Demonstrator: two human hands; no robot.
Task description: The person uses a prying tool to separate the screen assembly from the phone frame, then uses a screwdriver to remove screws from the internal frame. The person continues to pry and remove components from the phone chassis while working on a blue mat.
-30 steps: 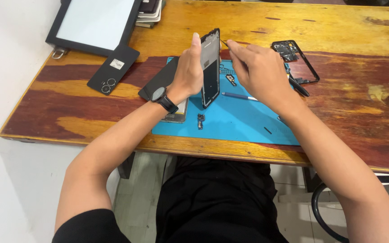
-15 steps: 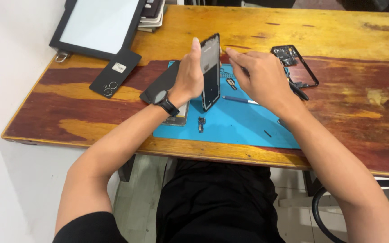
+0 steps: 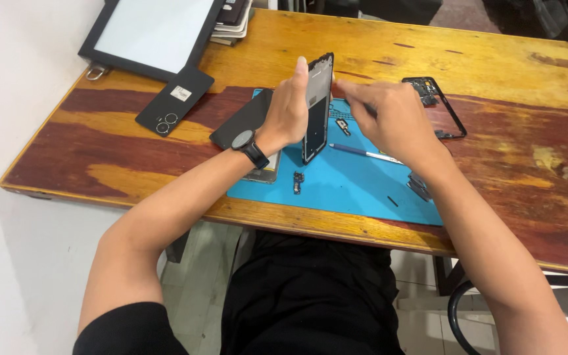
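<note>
Phone disassembly well advanced; frame held upright for work.

The surface [image 3: 494, 59] carries a blue mat [image 3: 356, 184]. Your left hand [image 3: 290, 105] clamps the phone frame [image 3: 317, 108] on edge; your right hand [image 3: 389, 118] pinches at its top corner. Right of your fingers lies a stripped mid-frame [image 3: 438, 105]; left, the back cover [image 3: 174, 100]. Loose small parts [image 3: 298, 182] remain unfitted.

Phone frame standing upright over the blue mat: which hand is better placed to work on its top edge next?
Probably the right hand: its fingertips already sit at the top edge of the phone frame, while the left hand grips the frame upright and is occupied.
</note>
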